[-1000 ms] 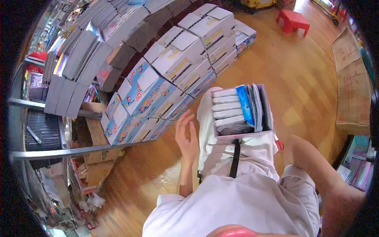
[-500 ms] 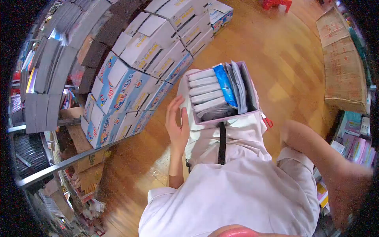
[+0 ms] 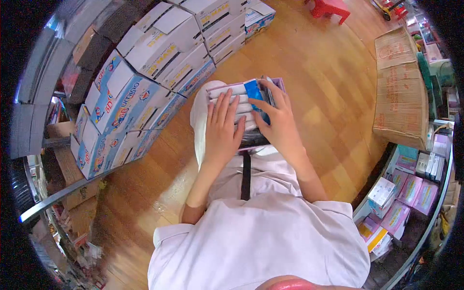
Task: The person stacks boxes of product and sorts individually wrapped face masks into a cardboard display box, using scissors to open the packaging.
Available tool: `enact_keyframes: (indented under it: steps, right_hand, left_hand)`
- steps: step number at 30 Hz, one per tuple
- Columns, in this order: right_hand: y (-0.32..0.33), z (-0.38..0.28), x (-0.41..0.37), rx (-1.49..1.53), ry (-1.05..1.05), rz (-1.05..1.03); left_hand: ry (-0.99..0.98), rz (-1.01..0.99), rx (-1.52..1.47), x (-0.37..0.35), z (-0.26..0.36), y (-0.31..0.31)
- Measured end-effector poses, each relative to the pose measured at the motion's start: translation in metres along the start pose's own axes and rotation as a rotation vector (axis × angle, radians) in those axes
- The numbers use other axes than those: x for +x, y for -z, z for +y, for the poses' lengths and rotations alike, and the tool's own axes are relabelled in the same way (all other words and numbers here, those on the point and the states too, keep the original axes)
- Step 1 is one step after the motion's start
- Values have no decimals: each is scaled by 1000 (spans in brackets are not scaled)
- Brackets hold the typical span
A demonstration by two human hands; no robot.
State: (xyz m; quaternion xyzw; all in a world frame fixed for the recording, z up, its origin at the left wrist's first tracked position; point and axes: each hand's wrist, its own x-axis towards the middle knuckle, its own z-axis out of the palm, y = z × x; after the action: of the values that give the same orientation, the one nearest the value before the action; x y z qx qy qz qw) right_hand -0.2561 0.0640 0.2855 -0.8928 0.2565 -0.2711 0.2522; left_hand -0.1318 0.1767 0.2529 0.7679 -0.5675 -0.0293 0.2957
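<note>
An open pink box (image 3: 279,85) hangs in front of me on a black strap (image 3: 246,176), filled with white packets (image 3: 227,91) and a blue packet (image 3: 253,90). My left hand (image 3: 223,128) lies flat on the white packets, fingers spread. Over the box's right half my right hand (image 3: 279,122) reaches in, its fingers curled around the blue packet and the thin items beside it.
Stacked blue and white cartons (image 3: 145,72) stand on the wooden floor (image 3: 328,96) to the left. Flat cardboard boxes (image 3: 400,92) lie at the right. A shelf with small pink boxes (image 3: 411,188) is at lower right. A red stool (image 3: 330,8) stands far back.
Both hands have come up onto the box: the left moved from beside it onto the white packets, the right came in from the side onto the blue packet. The view shifted.
</note>
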Motion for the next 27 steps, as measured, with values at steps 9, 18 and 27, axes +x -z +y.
enact_keyframes:
  steps: [9,18,27]
  right_hand:
    - [9,12,-11,-205,-137,38]
    - [8,21,-6,-23,-221,56]
    - [21,21,-5,109,-235,24]
  left_hand:
    - [-20,-25,44,1,2,2]
    - [-208,-132,12,3,10,7]
    - [-325,-138,59,12,35,-10]
